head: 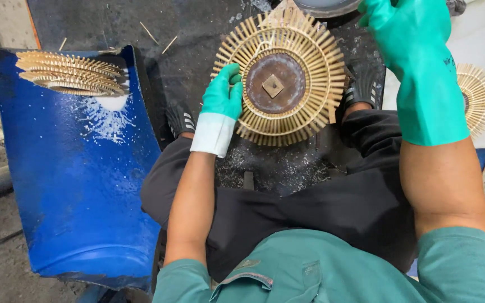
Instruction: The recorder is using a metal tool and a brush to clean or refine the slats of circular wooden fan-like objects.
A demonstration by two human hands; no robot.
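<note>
Left hand (224, 92): I had its gloved fingers curled on the stick wheel's (283, 76) rim.
Right hand (402, 28): raised above; finger state I couldn't tell.

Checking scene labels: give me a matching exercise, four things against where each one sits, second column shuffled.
Things:
1. left hand
2. right hand
3. stack of stick discs
4. single stick disc

Places:
A. on the white surface at the right edge
B. raised at the top of the view, holding nothing visible
C. on the blue curved panel
D. on the left rim of the big stick wheel

Pairs: 1-D, 2-B, 3-C, 4-A
</note>
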